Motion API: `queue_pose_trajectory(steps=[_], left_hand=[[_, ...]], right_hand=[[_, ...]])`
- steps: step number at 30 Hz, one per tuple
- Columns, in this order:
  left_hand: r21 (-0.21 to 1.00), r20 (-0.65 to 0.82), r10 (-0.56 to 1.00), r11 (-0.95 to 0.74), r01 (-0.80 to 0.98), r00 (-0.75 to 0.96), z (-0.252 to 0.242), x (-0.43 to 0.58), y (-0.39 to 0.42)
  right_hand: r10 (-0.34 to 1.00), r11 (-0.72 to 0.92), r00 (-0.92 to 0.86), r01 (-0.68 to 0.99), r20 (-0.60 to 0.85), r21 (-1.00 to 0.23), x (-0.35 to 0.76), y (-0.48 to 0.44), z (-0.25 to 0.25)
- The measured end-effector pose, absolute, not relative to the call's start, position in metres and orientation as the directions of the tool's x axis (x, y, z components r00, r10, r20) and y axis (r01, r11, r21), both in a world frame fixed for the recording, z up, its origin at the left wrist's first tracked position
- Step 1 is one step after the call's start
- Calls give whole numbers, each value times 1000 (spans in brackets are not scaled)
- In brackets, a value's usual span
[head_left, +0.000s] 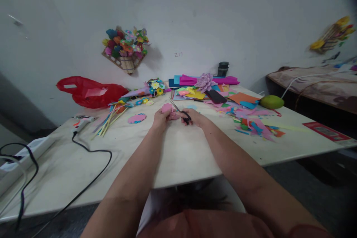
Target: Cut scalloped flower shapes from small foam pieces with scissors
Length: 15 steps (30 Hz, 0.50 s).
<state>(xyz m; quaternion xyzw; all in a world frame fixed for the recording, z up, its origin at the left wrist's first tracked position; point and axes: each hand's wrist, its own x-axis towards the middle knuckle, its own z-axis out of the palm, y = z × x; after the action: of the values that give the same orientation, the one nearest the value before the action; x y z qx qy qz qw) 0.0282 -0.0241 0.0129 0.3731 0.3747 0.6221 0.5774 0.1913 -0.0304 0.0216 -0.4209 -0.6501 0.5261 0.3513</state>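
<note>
My left hand (pixel 160 117) is closed on a pink foam piece (pixel 167 108) over the middle of the white table (pixel 181 156). My right hand (pixel 192 116) grips black-handled scissors (pixel 180 111), whose blades point up and left into the pink piece. Both hands meet just above the tabletop. A pink scalloped cutout on blue (pixel 137 118) lies to the left of my left hand.
A glue gun (pixel 82 122) with a black cord (pixel 92 152) lies at the left. Coloured sticks (pixel 110 119), a red plastic bag (pixel 92 93), foam sheets (pixel 206 81), scraps (pixel 253 124), a green fruit (pixel 271 102) and a paper flower (pixel 205 81) crowd the far side. A bed (pixel 315 81) stands right.
</note>
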Motion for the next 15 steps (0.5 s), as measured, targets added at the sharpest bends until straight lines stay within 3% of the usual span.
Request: queue_pose_trajectory(steps=[15], left_hand=[[846,5,998,-41,-531,-70,11,25,-23]], right_hand=[[913,119,-408,238,12,-964,191,-33,24]])
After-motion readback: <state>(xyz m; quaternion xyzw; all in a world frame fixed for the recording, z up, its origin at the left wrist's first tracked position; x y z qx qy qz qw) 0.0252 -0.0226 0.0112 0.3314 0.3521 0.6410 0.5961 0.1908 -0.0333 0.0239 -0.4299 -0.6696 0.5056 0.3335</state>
